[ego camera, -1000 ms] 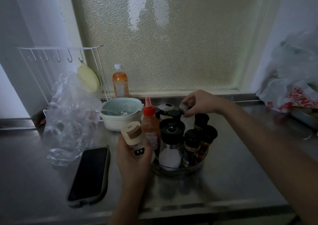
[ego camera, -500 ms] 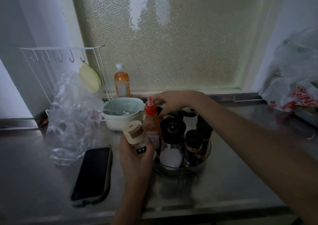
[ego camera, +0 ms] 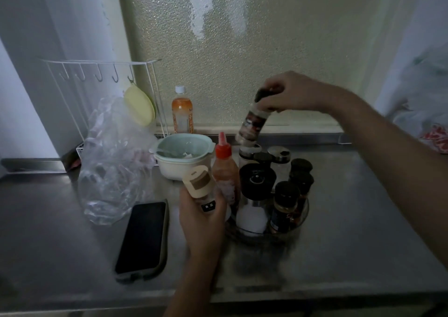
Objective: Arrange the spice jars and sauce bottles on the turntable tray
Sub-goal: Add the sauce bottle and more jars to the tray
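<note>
A clear round turntable tray (ego camera: 300, 222) sits on the steel counter, crowded with several dark-capped spice jars (ego camera: 283, 205), a tall black-topped salt grinder (ego camera: 254, 195) and a red-capped sauce bottle (ego camera: 224, 168). My right hand (ego camera: 291, 91) holds a labelled spice jar (ego camera: 252, 125) by its dark cap, tilted in the air above the tray's back. My left hand (ego camera: 203, 219) grips a jar with a beige flip lid (ego camera: 198, 183) just left of the tray.
A pale green bowl (ego camera: 184, 151) stands behind the tray, with an orange drink bottle (ego camera: 182, 114) by the window. A crumpled clear plastic bag (ego camera: 114, 161), a wire rack (ego camera: 101, 74) and a phone (ego camera: 143, 236) lie to the left. Another plastic bag (ego camera: 426, 108) is at the right.
My right hand reached across the tray's back, closed on a labelled spice jar and lifted it well above the tray. My left hand has stayed put with the beige-lidded jar.
</note>
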`<state>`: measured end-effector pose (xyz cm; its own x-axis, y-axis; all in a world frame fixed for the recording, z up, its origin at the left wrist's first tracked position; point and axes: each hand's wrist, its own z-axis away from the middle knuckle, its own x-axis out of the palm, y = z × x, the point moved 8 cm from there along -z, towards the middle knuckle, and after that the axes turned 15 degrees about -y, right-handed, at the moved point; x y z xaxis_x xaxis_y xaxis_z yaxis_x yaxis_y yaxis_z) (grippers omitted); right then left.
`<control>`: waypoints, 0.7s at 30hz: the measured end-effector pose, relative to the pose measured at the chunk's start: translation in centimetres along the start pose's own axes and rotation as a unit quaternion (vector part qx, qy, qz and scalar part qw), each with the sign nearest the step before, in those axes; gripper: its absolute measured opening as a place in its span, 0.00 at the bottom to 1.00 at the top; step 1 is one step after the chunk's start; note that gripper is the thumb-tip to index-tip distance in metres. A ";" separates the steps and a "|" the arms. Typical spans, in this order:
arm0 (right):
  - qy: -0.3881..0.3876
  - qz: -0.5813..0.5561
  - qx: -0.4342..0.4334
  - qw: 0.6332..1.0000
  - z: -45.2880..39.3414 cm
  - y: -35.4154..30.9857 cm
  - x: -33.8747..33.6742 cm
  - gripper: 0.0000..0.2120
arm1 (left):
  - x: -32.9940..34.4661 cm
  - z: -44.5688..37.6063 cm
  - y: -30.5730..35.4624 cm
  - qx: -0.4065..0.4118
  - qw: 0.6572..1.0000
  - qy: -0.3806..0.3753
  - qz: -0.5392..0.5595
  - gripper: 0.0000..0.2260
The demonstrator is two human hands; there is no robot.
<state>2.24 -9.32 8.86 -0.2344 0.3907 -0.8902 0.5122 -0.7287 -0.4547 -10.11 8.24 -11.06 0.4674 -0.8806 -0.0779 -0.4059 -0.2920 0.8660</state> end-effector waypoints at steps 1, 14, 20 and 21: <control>-0.012 0.002 0.005 1.000 1.1 0.3 -0.9 0.14 | 0.0 0.0 0.1 -0.001 1.000 0.002 0.000 0.13; -0.155 0.159 0.117 0.968 4.1 5.9 7.9 0.23 | -0.1 0.1 0.2 -0.009 1.000 0.001 -0.004 0.12; -0.098 0.061 0.039 0.993 3.4 2.5 5.7 0.21 | 0.0 0.1 -0.1 0.003 1.000 0.002 -0.005 0.12; -0.059 -0.001 0.005 0.998 3.1 1.1 5.1 0.21 | 0.0 0.0 -0.1 0.002 1.000 0.004 0.000 0.12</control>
<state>-1.01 -9.87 3.70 -0.3312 0.3244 -0.8860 0.5036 -0.7333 -0.4568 -10.11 8.30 -11.21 0.4735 -0.8778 -0.0731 -0.4093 -0.2927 0.8642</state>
